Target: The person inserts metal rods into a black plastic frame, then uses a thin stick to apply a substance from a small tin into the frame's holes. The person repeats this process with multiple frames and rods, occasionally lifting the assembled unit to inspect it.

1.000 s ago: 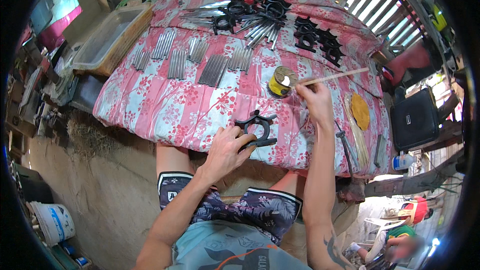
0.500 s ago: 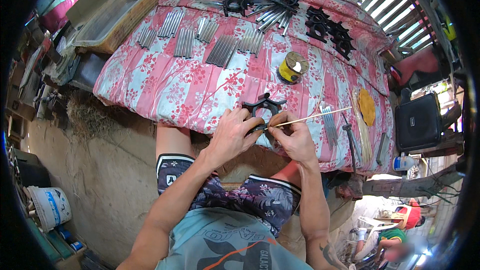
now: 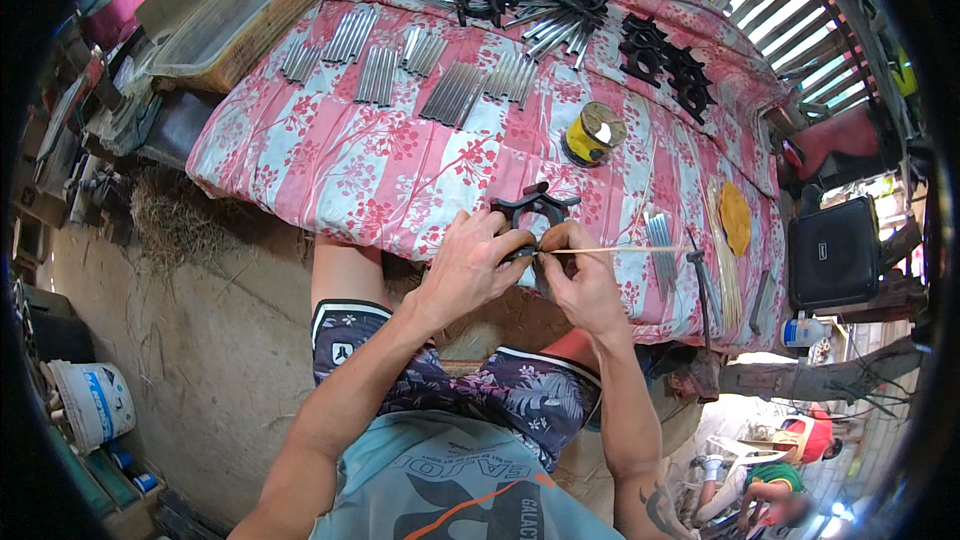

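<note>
A black ring-shaped part with prongs [image 3: 535, 204] is gripped by my left hand [image 3: 472, 262] at the near edge of the cloth-covered table. Between the thumb and fingers of my right hand [image 3: 585, 278] is a thin pale stick [image 3: 640, 249], its inner end at the black part and its long end pointing right. My fingertips nearly meet and hide where the stick touches the part. Just beyond stands a yellow tin [image 3: 596, 134] with a dark top.
Bundles of metal tubes [image 3: 453, 95] lie at the far left of the patterned cloth [image 3: 330, 165]. More black ring parts [image 3: 665, 65] are heaped at the back. On the right are a hammer [image 3: 700, 285], pale sticks [image 3: 724, 270] and an orange cloth [image 3: 735, 220]. People sit at lower right.
The stick has swung from slanting upward to nearly level, its far end lower. Both hands stay at the black part. The whole view has shifted slightly.
</note>
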The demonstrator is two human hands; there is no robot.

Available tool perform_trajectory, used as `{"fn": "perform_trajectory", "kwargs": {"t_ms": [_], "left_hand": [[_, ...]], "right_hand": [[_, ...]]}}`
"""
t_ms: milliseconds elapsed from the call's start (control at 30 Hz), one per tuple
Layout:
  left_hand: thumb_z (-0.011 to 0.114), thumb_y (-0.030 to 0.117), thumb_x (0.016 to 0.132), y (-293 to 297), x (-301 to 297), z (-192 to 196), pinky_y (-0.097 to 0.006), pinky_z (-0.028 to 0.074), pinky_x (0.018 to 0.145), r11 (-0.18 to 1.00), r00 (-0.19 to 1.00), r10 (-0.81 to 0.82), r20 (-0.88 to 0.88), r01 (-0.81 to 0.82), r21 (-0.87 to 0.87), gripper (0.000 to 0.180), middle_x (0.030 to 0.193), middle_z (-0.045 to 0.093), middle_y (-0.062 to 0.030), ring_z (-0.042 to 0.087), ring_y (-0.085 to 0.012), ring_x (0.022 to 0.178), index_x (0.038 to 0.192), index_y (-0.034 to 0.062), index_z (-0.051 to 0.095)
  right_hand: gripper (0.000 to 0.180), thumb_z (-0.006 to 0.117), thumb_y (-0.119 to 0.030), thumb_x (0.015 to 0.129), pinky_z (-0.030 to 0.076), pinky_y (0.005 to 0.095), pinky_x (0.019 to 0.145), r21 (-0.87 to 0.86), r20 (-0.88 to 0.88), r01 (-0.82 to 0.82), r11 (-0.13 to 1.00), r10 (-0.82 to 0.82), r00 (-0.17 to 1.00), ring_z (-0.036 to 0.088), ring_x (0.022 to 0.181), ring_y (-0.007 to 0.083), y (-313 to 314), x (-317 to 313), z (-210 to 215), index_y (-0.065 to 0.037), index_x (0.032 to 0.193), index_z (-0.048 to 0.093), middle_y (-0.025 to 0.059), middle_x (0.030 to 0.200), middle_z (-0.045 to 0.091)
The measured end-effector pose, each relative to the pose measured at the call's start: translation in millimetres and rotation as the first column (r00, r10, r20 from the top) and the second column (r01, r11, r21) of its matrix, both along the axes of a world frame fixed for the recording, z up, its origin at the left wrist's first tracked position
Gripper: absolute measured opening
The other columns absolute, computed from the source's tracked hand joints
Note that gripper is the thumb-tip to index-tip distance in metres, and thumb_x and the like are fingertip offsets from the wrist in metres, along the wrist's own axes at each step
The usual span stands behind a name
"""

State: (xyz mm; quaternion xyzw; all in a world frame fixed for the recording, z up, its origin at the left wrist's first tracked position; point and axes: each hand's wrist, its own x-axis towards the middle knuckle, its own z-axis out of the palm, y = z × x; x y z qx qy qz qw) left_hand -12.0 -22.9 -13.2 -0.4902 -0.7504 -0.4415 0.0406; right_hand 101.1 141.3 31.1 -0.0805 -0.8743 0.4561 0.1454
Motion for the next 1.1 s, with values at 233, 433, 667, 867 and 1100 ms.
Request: {"fn": "perform_trajectory", "kwargs": {"t_ms": [233,433,667,867,1100], "left_hand": [[0.083,0.021,0.081,1,1,0,-0.043,0.041,0.075,1.000,1.000,0.014,0.026,-0.014,-0.004,0.032,0.088,0.059,-0.0091,0.060,-0.0294,0.086,0.110,0.0106,0.076],[0.083,0.019,0.081,1,0,-3,-0.043,0.042,0.077,1.000,1.000,0.002,0.008,-0.002,-0.028,0.033,0.090,0.059,-0.0090,0.060,-0.0295,0.088,0.111,0.0091,0.075],[0.083,0.017,0.082,1,2,-3,-0.043,0.042,0.077,0.999,1.000,0.001,0.008,-0.001,-0.038,0.030,0.089,0.059,-0.0091,0.059,-0.0293,0.088,0.110,0.0078,0.076],[0.084,0.020,0.082,3,0,-1,-0.044,0.043,0.077,1.000,1.000,0.005,0.008,-0.005,-0.015,0.029,0.088,0.059,-0.0103,0.058,-0.0308,0.086,0.108,0.0084,0.077],[0.085,0.020,0.084,3,1,-3,-0.046,0.045,0.078,1.000,1.000,-0.013,-0.013,0.013,-0.006,0.028,0.088,0.059,-0.0116,0.060,-0.0332,0.089,0.106,0.0072,0.077]], "right_hand": [[0.021,0.066,0.009,0.087,0.049,0.0499,0.075,0.323,-0.119,-0.067,0.944,0.111,0.987,0.061,0.088,0.0425,-8,0,-3,0.001,0.102,0.054,0.0206,0.095,0.057],[0.023,0.065,0.004,0.081,0.049,0.0521,0.078,0.498,-0.084,-0.122,0.858,0.188,0.979,0.056,0.090,0.0451,-16,3,-9,0.003,0.099,0.051,0.0242,0.098,0.051],[0.027,0.064,0.002,0.080,0.048,0.0530,0.080,0.484,-0.060,-0.119,0.867,0.168,0.984,0.054,0.092,0.0470,-15,0,-13,0.005,0.102,0.049,0.0263,0.102,0.048],[0.015,0.061,0.001,0.085,0.051,0.0517,0.080,0.164,0.247,-0.033,0.986,-0.009,0.969,0.062,0.091,0.0485,0,-18,15,0.005,0.098,0.055,0.0286,0.095,0.062],[0.022,0.070,-0.009,0.084,0.056,0.0455,0.070,-0.036,0.411,0.054,0.998,-0.035,0.911,0.072,0.077,0.0282,19,-38,17,0.003,0.102,0.069,0.0225,0.087,0.074]]}}
